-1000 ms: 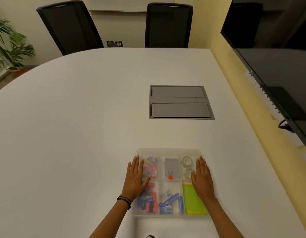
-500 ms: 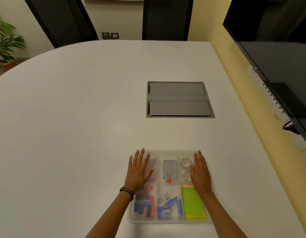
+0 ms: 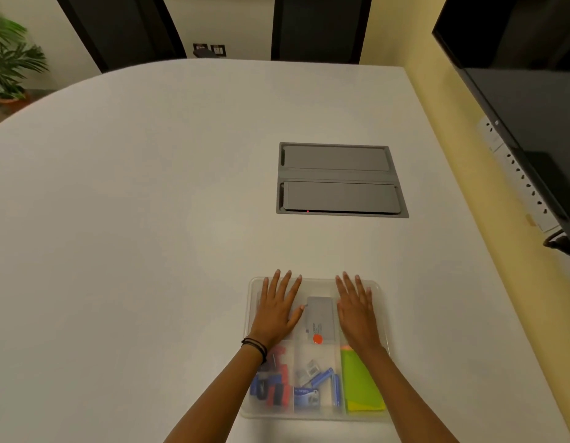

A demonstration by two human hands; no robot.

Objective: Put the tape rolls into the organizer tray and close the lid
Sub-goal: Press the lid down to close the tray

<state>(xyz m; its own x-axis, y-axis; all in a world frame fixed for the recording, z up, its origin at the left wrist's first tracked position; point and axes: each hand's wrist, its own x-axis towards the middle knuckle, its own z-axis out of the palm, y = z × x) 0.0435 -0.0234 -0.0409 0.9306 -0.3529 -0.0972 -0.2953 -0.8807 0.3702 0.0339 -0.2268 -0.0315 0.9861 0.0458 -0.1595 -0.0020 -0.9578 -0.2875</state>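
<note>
A clear plastic organizer tray [image 3: 382, 294] lies on the white table near me, with its translucent lid [image 3: 319, 284] on top. My left hand [image 3: 279, 310] rests flat on the lid over the far left compartment, fingers spread. My right hand [image 3: 357, 310] lies flat over the far right compartment and hides the tape rolls there. Between the hands a grey card box [image 3: 320, 319] with an orange dot shows through the lid. Blue and red clips [image 3: 271, 388], small blue items [image 3: 315, 385] and green sticky notes [image 3: 360, 383] fill the near compartments.
A grey cable hatch [image 3: 339, 180] is set into the white table [image 3: 133, 219] beyond the tray. A dark screen [image 3: 526, 91] hangs on the yellow wall at right. Two black chairs [image 3: 320, 27] stand at the far edge, a plant [image 3: 12, 68] at far left.
Both hands slid along the lid from the tray's sides toward its far edge and inward. The right hand now covers the tape rolls. The view tilted down.
</note>
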